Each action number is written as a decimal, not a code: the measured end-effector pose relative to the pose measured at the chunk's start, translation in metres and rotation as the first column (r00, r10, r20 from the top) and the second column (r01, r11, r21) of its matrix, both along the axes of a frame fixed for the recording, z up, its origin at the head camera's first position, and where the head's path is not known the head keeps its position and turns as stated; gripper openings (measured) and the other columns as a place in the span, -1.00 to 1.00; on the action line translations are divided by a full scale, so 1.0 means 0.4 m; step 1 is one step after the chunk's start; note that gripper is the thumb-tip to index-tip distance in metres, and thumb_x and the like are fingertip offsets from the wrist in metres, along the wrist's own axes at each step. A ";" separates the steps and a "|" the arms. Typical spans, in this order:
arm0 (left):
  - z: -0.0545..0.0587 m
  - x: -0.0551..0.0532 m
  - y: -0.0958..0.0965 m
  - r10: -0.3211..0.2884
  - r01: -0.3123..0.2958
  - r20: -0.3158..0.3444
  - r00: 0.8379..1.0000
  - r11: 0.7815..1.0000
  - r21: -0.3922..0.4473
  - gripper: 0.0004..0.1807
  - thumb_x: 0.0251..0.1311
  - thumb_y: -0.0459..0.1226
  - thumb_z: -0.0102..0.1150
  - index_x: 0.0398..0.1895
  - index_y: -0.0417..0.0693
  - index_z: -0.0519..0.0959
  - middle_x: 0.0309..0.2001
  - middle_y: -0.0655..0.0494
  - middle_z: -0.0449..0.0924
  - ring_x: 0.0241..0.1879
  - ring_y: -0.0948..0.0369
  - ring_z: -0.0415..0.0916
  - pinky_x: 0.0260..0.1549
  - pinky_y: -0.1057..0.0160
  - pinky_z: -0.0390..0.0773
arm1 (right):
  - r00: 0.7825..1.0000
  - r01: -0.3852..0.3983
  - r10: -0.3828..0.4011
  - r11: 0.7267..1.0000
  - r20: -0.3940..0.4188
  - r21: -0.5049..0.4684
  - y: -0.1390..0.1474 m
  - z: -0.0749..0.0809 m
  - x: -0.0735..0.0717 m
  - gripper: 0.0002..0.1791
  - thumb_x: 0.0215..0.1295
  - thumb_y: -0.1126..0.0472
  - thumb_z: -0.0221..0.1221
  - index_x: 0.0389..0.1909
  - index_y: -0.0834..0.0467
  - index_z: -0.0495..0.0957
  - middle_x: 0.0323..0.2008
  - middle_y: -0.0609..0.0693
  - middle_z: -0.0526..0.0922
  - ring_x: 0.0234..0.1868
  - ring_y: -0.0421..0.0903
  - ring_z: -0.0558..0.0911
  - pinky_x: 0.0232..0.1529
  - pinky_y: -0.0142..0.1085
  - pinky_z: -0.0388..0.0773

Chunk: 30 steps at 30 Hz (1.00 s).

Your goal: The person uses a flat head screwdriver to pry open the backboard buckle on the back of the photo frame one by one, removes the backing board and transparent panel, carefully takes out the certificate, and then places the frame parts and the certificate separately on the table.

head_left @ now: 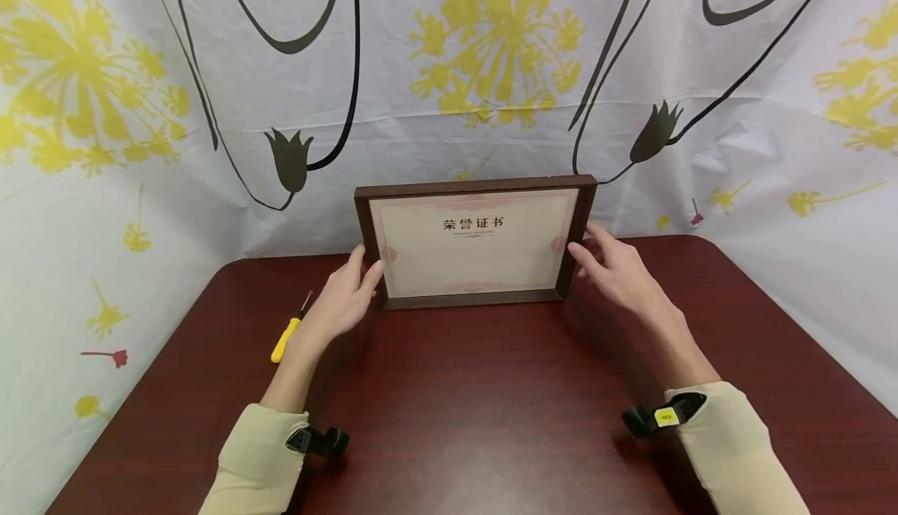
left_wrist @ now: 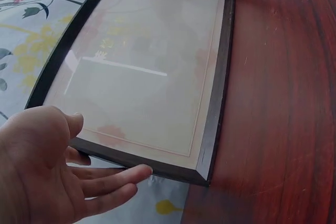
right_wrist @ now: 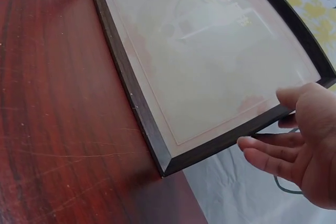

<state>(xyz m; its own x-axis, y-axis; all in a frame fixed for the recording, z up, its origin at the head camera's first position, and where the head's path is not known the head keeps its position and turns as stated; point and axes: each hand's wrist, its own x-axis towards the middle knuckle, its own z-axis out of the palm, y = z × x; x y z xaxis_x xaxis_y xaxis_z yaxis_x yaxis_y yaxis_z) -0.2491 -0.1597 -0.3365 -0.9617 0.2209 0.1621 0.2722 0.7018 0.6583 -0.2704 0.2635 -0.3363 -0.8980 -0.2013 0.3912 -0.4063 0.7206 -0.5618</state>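
Observation:
A dark brown picture frame (head_left: pixel 477 298) with a pale certificate (head_left: pixel 473 262) behind its front stands on the table. My left hand (head_left: pixel 344 297) is at the frame's left side, thumb toward the front and index finger partly hidden at the edge. My right hand (head_left: pixel 620 269) is at the opposite side in a similar way, its thumb (right_wrist: pixel 289 97) overlapping the border. Both hands hold the frame lightly by its sides. The other fingers of the left hand (left_wrist: pixel 47 166) and right hand (right_wrist: pixel 310 145) extend along the outer edges. The frame's back is hidden.
A screwdriver with a yellow handle (head_left: pixel 284 341) lies on the dark red table (head_left: pixel 477 398), left of my left forearm. Behind the table hangs a white cloth (head_left: pixel 491 137) with yellow and dark plant prints. Cameras are strapped to both wrists.

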 end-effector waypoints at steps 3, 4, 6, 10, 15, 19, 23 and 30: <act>-0.004 0.001 0.002 -0.011 0.011 0.001 1.000 0.999 0.041 -0.26 0.64 -0.04 -0.31 0.57 -0.39 -0.19 0.32 -0.42 0.33 0.07 -0.12 0.61 0.27 -0.19 0.33 | 1.000 -0.004 0.004 0.999 -0.010 -0.046 -0.005 -0.005 -0.001 -0.51 0.62 0.08 -0.06 0.40 0.26 0.28 -0.34 0.19 0.70 -0.40 0.11 0.71 -0.32 -0.24 0.61; -0.005 0.001 0.003 -0.011 0.011 0.001 1.000 0.999 0.053 -0.26 0.64 -0.03 -0.33 0.57 -0.38 -0.19 0.28 -0.41 0.37 0.07 -0.12 0.60 0.27 -0.20 0.34 | 1.000 -0.006 0.005 0.999 -0.015 -0.054 -0.007 -0.006 -0.001 -0.52 0.63 0.10 -0.08 0.40 0.28 0.28 -0.35 0.19 0.70 -0.40 0.11 0.72 -0.33 -0.27 0.61; -0.005 0.002 0.004 -0.007 0.006 0.013 1.000 0.997 0.077 -0.25 0.64 0.01 -0.37 0.58 -0.37 -0.19 0.23 -0.40 0.44 0.13 -0.13 0.57 0.28 -0.20 0.32 | 1.000 -0.005 0.003 0.997 -0.021 -0.074 -0.008 -0.007 0.000 -0.53 0.64 0.12 -0.10 0.38 0.31 0.28 -0.35 0.20 0.72 -0.38 0.13 0.74 -0.34 -0.34 0.59; -0.005 0.001 0.004 0.014 -0.019 0.038 0.999 0.990 0.138 -0.24 0.62 0.08 -0.46 0.59 -0.32 -0.12 0.18 -0.38 0.52 0.17 -0.17 0.52 0.29 -0.18 0.31 | 1.000 -0.007 0.004 0.994 -0.020 -0.113 -0.006 -0.008 0.002 -0.60 0.65 0.14 -0.14 0.29 0.31 0.30 -0.38 0.21 0.72 -0.38 0.09 0.76 -0.34 -0.41 0.59; -0.007 0.002 0.000 0.063 -0.076 0.067 0.996 0.973 0.219 -0.25 0.61 0.11 -0.51 0.55 -0.28 0.10 0.09 -0.35 0.59 0.11 -0.21 0.53 0.20 -0.17 0.41 | 0.999 -0.044 0.045 0.984 0.004 -0.172 0.004 -0.010 0.003 -0.66 0.65 0.15 -0.13 0.25 0.28 0.29 -0.44 0.22 0.72 -0.45 -0.09 0.75 -0.28 -0.29 0.67; -0.005 0.003 0.004 0.084 -0.105 0.090 0.992 0.957 0.271 -0.22 0.59 0.16 -0.54 0.42 -0.33 0.25 0.09 -0.37 0.55 0.08 -0.20 0.56 0.19 -0.15 0.42 | 0.996 -0.073 0.084 0.972 0.038 -0.224 0.015 -0.008 0.005 -0.66 0.67 0.10 -0.18 0.19 0.27 0.31 -0.39 0.27 0.71 -0.42 -0.05 0.76 -0.27 -0.29 0.68; -0.003 0.002 0.007 0.112 -0.151 0.130 0.985 0.927 0.343 -0.18 0.56 0.22 -0.55 0.32 -0.33 0.33 0.06 -0.36 0.52 0.04 -0.17 0.59 0.18 -0.12 0.44 | 0.990 -0.090 0.116 0.957 0.081 -0.274 0.022 -0.001 0.009 -0.57 0.68 0.02 -0.25 0.19 0.29 0.31 -0.30 0.35 0.69 -0.38 0.01 0.77 -0.29 -0.32 0.68; 0.005 0.008 0.010 0.147 -0.204 0.190 0.971 0.921 0.331 -0.11 0.54 0.24 -0.57 0.16 -0.40 0.46 -0.04 -0.29 0.67 0.04 -0.19 0.58 0.22 -0.15 0.36 | 0.976 -0.075 0.132 0.950 0.174 -0.302 0.025 0.011 0.020 -0.34 0.68 -0.08 -0.34 0.20 0.43 0.42 -0.18 0.38 0.71 -0.35 -0.01 0.77 -0.21 -0.35 0.65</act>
<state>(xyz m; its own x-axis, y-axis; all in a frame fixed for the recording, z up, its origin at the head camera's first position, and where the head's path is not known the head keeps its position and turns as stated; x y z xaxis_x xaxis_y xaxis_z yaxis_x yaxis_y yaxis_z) -0.2461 -0.1557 -0.3345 -0.9992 0.0041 0.0398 0.0374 0.4497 0.8924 -0.2624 0.2733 -0.3320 -0.9415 -0.1995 0.2715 -0.3352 0.4729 -0.8149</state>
